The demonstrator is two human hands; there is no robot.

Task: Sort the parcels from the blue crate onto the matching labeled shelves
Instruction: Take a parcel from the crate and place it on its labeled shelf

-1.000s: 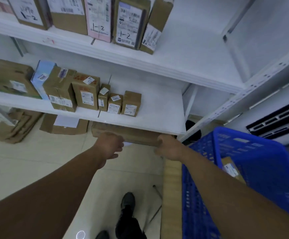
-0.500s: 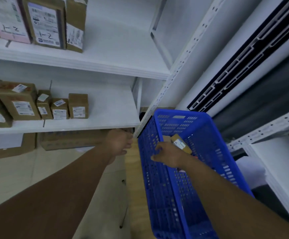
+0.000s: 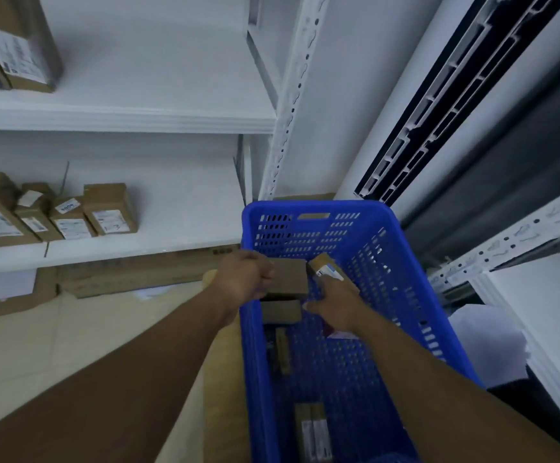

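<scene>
Your left hand (image 3: 243, 279) and right hand (image 3: 337, 304) bare, no gloves, both forearms unsleeved, no watch or rings showing

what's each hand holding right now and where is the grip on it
The left hand holds a plain brown box by its left end, above the crate. The right hand grips a labelled parcel at its lower end.

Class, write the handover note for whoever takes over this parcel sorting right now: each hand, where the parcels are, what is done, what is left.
Left hand: closed on a plain brown cardboard parcel, at the blue plastic crate.
Right hand: inside the crate, at a small labelled brown parcel; grip unclear.
Crate: more parcels remain, including a pair of labelled boxes near the front.
Done: several small labelled boxes stand on the white middle shelf.
Left: read labels, shelve the remaining parcels.
</scene>
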